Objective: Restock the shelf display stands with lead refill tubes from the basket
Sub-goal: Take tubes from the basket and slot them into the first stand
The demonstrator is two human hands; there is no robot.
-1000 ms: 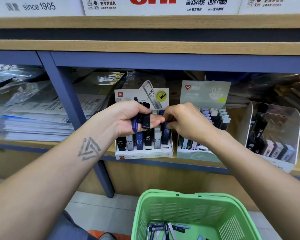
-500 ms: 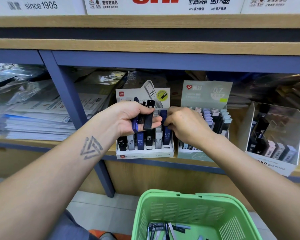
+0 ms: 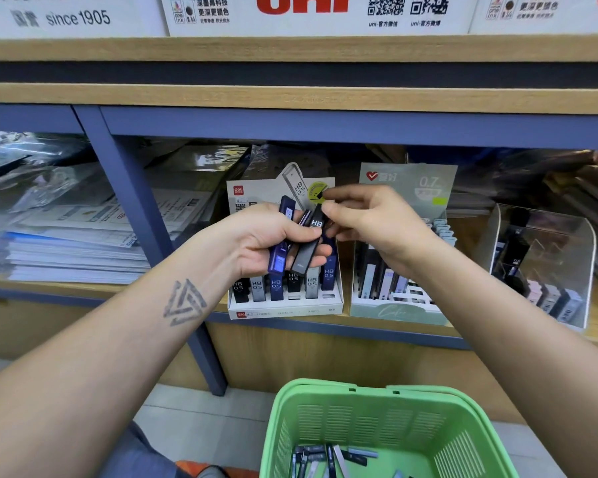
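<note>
The right hand [image 3: 373,225] pinches the top of the black tube [image 3: 309,243] – long axis 1-to-7 o'clock – from the bundle gripped by the left hand [image 3: 266,243].

A wooden shelf unit [image 3: 290,98] fills the view, its pale boards edged with blue-grey metal rails. A blue upright post [image 3: 142,236] divides the lower shelf. To the post's left lie stacks of paper in clear plastic sleeves [image 3: 66,236]. White printed sign boards [image 3: 318,12] stand along the top. Below, a light tiled floor [image 3: 194,419] meets the wooden base panel [image 3: 325,360].
</note>
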